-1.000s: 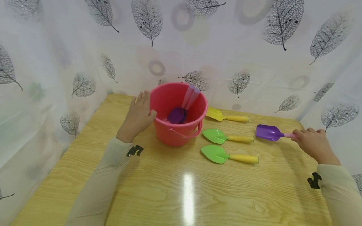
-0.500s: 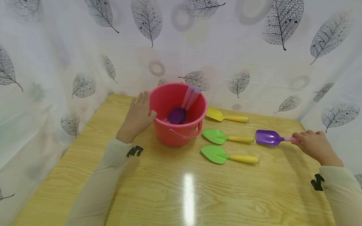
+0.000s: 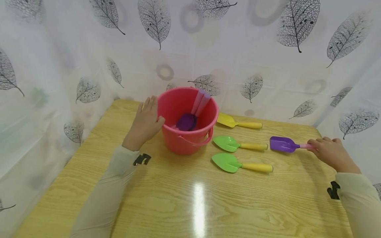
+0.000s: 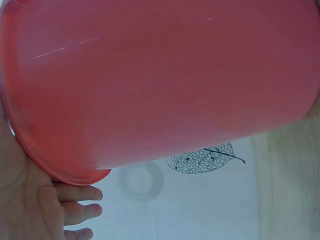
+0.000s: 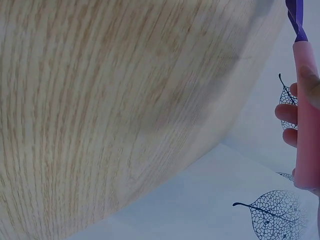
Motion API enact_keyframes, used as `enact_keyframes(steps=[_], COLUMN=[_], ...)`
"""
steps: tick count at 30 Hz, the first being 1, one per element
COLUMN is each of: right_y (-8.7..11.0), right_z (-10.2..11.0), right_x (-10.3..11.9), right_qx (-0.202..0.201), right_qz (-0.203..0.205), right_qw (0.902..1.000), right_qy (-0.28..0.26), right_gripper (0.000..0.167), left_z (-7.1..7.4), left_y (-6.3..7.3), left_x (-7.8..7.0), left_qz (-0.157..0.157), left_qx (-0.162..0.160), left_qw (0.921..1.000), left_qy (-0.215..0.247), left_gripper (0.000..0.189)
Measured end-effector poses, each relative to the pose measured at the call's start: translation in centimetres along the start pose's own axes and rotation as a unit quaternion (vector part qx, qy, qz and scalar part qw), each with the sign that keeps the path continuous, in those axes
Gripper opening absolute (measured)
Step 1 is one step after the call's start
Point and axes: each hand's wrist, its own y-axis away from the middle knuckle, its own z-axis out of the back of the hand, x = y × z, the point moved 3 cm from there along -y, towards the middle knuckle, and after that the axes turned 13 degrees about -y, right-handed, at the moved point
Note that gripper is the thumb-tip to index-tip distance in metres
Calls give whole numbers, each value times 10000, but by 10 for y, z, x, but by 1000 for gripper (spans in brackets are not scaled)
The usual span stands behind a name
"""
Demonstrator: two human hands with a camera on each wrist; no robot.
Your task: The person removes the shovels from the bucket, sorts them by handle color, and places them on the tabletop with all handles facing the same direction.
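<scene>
In the head view a red bucket (image 3: 184, 142) stands at the back of the table, its handle hanging at the front right. My left hand (image 3: 145, 124) rests against the bucket's left rim, thumb at the edge. Straight fingers (image 4: 80, 212) extend along the rim's outside in the left wrist view. At the right, my right hand (image 3: 331, 153) grips the pink handle of a purple hand shovel (image 3: 282, 144), whose blade points left, low over the table. The right wrist view shows fingers round that pink handle (image 5: 306, 150). Inside the bucket lean two purple shovels (image 3: 187, 122) with pink handles.
Right of the bucket lie a yellow shovel (image 3: 227, 120), a green trowel (image 3: 227, 143) and a second green trowel (image 3: 227, 162), yellow handles pointing right. A leaf-patterned curtain (image 3: 226, 49) borders the wooden table (image 3: 166, 198) at the back and sides.
My right hand has moved slightly toward the front right with the purple shovel, then stayed nearly still. The left hand and bucket look unmoved.
</scene>
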Motion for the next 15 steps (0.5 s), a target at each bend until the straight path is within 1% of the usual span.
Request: enact_keyframes(steps=[7,11,15], right_y=[-2,-5,-7], right_z=[-3,-6,-11], right_x=[-2,-6,-11], right_qx=[-95,-134,-65], right_qz=[-28,-47,-105], right_qw=[10000,9999,9999], right_qy=[10,83,103], right_gripper=[15,17,17], left_z=[-1,-1,-1], left_y=[-1,-1,0], left_x=[1,1,1], left_qz=[18,20,23], left_qx=[28,37,37], left_qw=[10000,10000,10000], left_qy=[1,-20,-31], left_gripper=[70,70,70])
